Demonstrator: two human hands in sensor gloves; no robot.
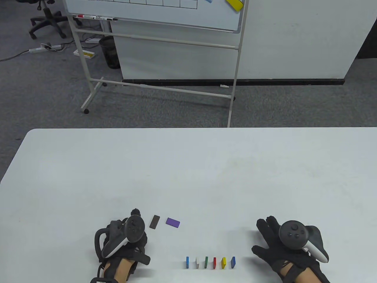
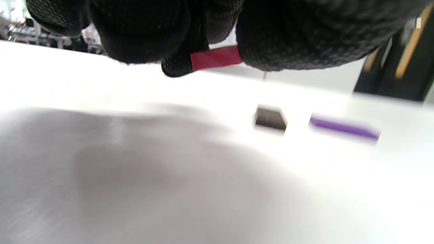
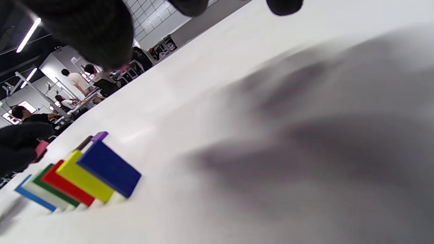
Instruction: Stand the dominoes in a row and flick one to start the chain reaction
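Observation:
Six dominoes stand in a row near the table's front edge: blue [image 1: 187,262], white [image 1: 196,262], green [image 1: 206,262], red [image 1: 214,263], yellow [image 1: 223,263] and dark blue [image 1: 233,262]. A brown domino [image 1: 154,221] and a purple domino [image 1: 173,222] lie flat behind the row, to its left. My left hand [image 1: 134,216] is just left of the brown one. In the left wrist view its fingers [image 2: 291,37] pinch a red-pink domino [image 2: 216,57] above the table. My right hand [image 1: 266,233] rests right of the row, fingers spread and holding nothing.
The white table [image 1: 188,165] stretches far beyond the dominoes. Past its far edge stand a wheeled whiteboard [image 1: 159,17], a black bin [image 1: 109,51] and an office chair [image 1: 47,17]. The right wrist view shows people in the background [image 3: 78,81].

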